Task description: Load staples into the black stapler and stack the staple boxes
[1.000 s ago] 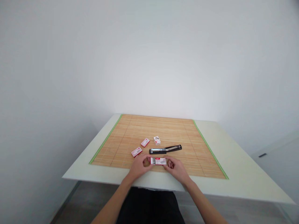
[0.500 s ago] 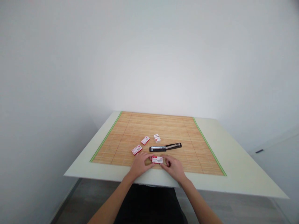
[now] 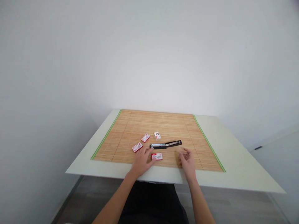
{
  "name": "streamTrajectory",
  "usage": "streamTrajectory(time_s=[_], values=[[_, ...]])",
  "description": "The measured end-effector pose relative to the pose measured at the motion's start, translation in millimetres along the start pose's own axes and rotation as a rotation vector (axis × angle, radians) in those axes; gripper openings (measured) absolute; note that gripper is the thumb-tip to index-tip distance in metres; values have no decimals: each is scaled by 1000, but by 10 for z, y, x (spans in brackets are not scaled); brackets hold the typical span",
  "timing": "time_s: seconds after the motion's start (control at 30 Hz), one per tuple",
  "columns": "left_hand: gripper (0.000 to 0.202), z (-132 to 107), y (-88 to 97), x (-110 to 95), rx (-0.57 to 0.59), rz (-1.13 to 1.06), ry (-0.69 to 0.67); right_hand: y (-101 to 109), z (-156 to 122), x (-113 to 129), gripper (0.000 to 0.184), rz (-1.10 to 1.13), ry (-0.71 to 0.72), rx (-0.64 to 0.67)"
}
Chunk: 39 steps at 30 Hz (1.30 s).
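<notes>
My left hand (image 3: 141, 162) lies on the mat with its fingers spread, the thumb at the left end of a red and white staple box (image 3: 158, 156). Apart from that box, off to its right, is my right hand (image 3: 187, 161). Its fingers are loosely curled and somewhat blurred, and I see nothing in them. Just beyond the box lies a black stapler (image 3: 165, 145), swung open nearly flat with its metal inside showing. Another red and white box (image 3: 137, 147) is by my left fingertips, and a similar box (image 3: 145, 137) is farther back.
A small white box (image 3: 157, 135) with a dark picture stands behind the stapler. Under everything is a bamboo mat (image 3: 161, 121) with green edges, spread on a white table (image 3: 243, 161). A pale wall (image 3: 149, 62) rises behind the table.
My right hand has let go of the box's right end and moved to the right. The left hand's fingers have opened out beside the box, which stays on the mat.
</notes>
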<state>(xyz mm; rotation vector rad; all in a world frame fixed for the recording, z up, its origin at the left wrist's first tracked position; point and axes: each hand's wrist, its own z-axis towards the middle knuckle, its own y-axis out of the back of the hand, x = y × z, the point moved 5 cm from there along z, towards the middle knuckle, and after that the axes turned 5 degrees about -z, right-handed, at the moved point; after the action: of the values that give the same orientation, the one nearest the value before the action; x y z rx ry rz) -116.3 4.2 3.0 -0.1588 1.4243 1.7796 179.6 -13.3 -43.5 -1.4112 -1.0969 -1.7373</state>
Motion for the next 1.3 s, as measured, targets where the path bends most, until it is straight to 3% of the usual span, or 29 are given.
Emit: streamTrajectory(time_s=[0.1, 0.27, 0.43, 0.57, 0.63, 0.7, 0.8, 0.9, 1.0, 1.13, 1.3], values=[[52, 6, -12, -39, 21, 70, -8, 79, 270, 77, 75, 141, -2, 52], [51, 31, -31, -48, 44, 117, 19, -113, 612, 607, 58, 155, 153, 320], [51, 43, 7, -55, 36, 84, 28, -728, 547, 1102, 41, -261, 472, 513], [52, 41, 8, -58, 34, 58, 33, -1310, 416, 1156, 31, -374, 560, 620], [52, 29, -15, -60, 34, 49, 34, -1457, 375, 1115, 29, -415, 581, 651], [49, 17, -29, -55, 30, 33, 28, -1453, 355, 1067, 30, -440, 592, 656], [41, 49, 47, 42, 2, 33, 37, -1227, 335, 989, 37, -457, 594, 627], [39, 199, 259, 300, -39, 84, 61, -933, 297, 853, 41, -464, 561, 562], [56, 430, 397, 574, 22, 88, 10, -721, 236, 669, 41, -416, 484, 439], [58, 644, 276, 691, 94, 51, -57, -635, 155, 497, 42, -361, 425, 308], [47, 588, 149, 704, -113, 8, 86, -643, 151, 456, 43, -340, 397, 293]])
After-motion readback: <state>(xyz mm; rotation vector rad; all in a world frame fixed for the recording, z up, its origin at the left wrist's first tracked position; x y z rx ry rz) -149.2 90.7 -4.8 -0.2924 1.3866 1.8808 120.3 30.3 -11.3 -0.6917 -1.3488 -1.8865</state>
